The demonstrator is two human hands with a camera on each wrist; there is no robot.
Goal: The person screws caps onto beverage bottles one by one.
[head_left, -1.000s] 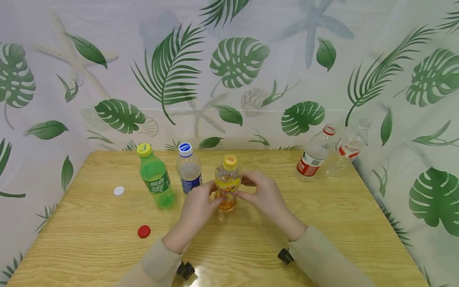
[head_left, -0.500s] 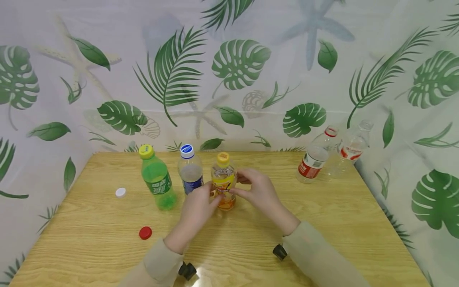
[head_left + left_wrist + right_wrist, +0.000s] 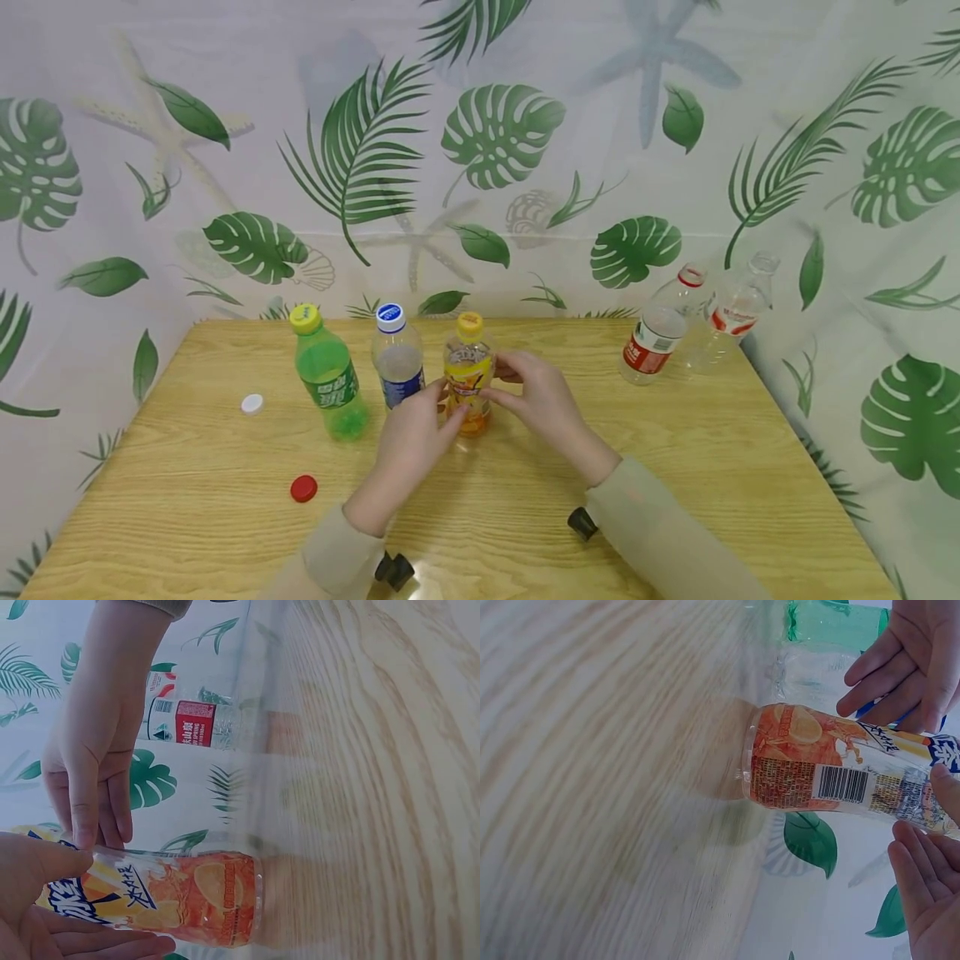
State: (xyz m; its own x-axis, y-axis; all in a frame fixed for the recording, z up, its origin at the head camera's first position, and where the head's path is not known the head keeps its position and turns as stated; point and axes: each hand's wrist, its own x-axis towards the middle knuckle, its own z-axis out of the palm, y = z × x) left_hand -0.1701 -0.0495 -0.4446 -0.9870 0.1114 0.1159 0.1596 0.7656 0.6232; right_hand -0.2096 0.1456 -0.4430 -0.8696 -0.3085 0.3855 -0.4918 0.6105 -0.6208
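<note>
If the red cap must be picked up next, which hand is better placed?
Probably the left hand: the red cap lies on that side, nearer to it. The right hand is farther away, on the other side of the yellow-capped bottle.

Table (image 3: 675,442): evenly lit; I catch one white glare patch at the near edge.
Leafy backdrop (image 3: 525,42): pale, greyer toward top left.
Orange bottle (image 3: 795,757): softly reflected in the table, smallest print smudged.
Wrist views: dimmer, bluish, hazy.
Green bottle (image 3: 326,375): seemingly tipped outward, wide-angle stretch.
</note>
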